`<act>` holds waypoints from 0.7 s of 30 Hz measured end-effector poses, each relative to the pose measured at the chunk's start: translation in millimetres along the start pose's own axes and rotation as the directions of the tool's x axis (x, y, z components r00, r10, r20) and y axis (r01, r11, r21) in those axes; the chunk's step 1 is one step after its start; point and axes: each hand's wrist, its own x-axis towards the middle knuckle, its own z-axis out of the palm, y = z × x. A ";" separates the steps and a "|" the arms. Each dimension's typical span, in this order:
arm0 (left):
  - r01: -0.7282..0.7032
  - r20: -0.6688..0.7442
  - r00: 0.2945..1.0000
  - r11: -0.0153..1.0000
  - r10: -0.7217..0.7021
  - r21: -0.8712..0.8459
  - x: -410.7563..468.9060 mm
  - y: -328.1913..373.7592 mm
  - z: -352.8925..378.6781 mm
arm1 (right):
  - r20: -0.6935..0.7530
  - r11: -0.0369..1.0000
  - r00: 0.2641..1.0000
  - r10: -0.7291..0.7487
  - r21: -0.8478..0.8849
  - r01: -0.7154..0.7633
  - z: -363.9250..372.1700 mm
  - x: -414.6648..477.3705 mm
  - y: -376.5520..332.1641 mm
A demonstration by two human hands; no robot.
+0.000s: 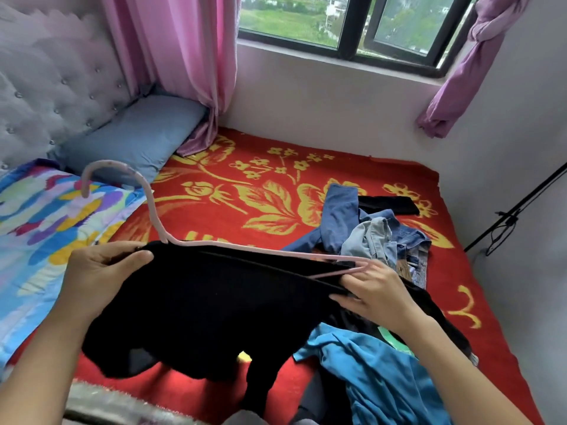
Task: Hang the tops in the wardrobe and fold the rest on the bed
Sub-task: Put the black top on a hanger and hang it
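Red bed [276, 142], black top [214, 302], pink hanger [107, 163]

Black top [208, 305], pink hanger [147, 191], red blanket [276, 148] with yellow flowers, blue pillow [135, 133].

Two hands hold a black top [208, 302] above a bed [276, 142] covered by a red floral blanket. The left hand [101, 271] grips one shoulder. The right hand [377, 292] pinches the other shoulder at the end of a pink hanger [154, 210]. Denim clothes [377, 234] lie nearby.

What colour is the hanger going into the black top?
Pale pink hanger, clearest in the head view.
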 end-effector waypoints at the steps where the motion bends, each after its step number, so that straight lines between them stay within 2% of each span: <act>1: 0.010 0.004 1.000 1.000 -0.010 0.014 2.1 -5.1 -0.9 | -0.031 0.999 1.000 -0.005 0.036 0.006 -2.1 -2.4 -1.7; 6: 0.050 0.049 0.997 0.998 -0.052 0.041 8.2 -17.1 -5.9 | -0.026 0.988 0.998 0.052 0.147 -0.047 -18.4 -4.9 -8.8; 9: 0.080 0.062 0.995 0.995 -0.084 0.057 16.1 -25.0 -14.8 | 0.073 0.952 0.993 0.097 0.283 -0.114 -34.7 -4.3 -4.9; 11: 0.047 0.126 0.990 0.984 -0.069 0.172 21.0 -42.6 -25.1 | 0.176 0.884 0.975 0.134 0.424 -0.198 -47.9 -2.5 2.3; 13: -0.017 0.203 0.978 0.954 -0.046 0.300 19.3 -62.9 -32.3 | 0.265 0.843 0.955 0.135 0.475 -0.251 -54.0 -5.6 6.0; 15: -0.014 0.214 0.975 0.941 -0.063 0.338 17.1 -73.9 -32.6 | 0.288 0.815 0.946 0.150 0.505 -0.284 -47.9 -8.3 6.1; 17: -0.119 0.257 0.966 0.937 0.033 0.329 17.5 -61.0 -21.0 | 0.265 0.791 0.941 0.211 0.519 -0.324 -39.1 -0.2 2.6; 19: -0.222 0.212 0.965 0.907 0.152 0.359 17.1 -39.0 1.5 | 0.191 0.790 0.939 0.285 0.508 -0.343 -30.2 18.5 -4.7; 21: -0.368 0.179 0.930 0.818 0.322 0.441 9.4 -12.2 26.9 | 0.085 0.799 0.936 0.342 0.498 -0.337 -25.1 42.0 -23.0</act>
